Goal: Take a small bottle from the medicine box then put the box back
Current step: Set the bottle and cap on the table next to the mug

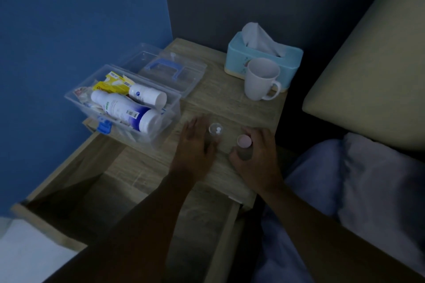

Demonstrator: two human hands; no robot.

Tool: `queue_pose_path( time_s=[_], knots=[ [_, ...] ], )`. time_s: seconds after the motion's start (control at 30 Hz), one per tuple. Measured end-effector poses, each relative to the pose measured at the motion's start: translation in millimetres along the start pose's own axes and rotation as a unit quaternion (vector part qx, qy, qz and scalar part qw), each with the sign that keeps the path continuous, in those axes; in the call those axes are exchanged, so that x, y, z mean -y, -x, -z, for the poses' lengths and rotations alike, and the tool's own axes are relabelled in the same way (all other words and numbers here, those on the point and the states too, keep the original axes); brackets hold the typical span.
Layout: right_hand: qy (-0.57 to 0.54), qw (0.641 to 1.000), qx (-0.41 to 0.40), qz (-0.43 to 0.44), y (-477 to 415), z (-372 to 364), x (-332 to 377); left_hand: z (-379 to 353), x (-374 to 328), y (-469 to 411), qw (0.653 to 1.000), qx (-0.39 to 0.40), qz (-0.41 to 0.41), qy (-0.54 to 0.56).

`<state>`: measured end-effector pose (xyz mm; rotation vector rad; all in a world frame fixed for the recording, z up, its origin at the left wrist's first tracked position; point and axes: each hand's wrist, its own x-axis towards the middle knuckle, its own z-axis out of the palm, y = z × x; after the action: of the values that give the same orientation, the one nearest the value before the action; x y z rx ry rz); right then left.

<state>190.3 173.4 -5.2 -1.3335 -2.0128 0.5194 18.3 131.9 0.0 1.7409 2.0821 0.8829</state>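
The clear plastic medicine box (171, 108) stands open at the left edge of the wooden nightstand (230, 103), its lid (195, 71) with a blue handle flipped back. Inside lie two white bottles (128, 108) and yellow packets. My right hand (255, 154) is closed around a small brownish bottle with a pink cap (244, 141), upright on the nightstand near its front edge. My left hand (195, 142) rests flat with fingers spread. A small clear cup holding white pills (215, 130) sits between its thumb and forefinger; I cannot tell whether they touch.
A white mug (261, 80) and a light blue tissue box (264, 57) stand at the back right. The nightstand's drawer (128, 190) is pulled open below my arms. A blue wall is on the left, a bed with cushion and pillow on the right.
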Motion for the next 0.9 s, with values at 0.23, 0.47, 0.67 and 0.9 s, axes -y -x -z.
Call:
queue_pose_path(
  time_s=[0.23, 0.47, 0.67, 0.9],
  knots=[
    [0.016, 1.0, -0.012, 0.004, 1, -2, 0, 2, 8, 34, 0.978, 0.01, 0.021, -0.205],
    [-0.05, 0.995, -0.087, -0.011, -6, 5, 2, 13, 15, 29, 0.969, 0.111, 0.013, -0.222],
    [-0.004, 0.993, -0.112, 0.042, -75, 29, 13, 14, 12, 29, 0.963, 0.12, 0.013, -0.239],
    [0.149, 0.988, -0.002, -0.039, -156, 38, 15, 16, 11, 30, 0.96, 0.129, 0.004, -0.247]
  ],
)
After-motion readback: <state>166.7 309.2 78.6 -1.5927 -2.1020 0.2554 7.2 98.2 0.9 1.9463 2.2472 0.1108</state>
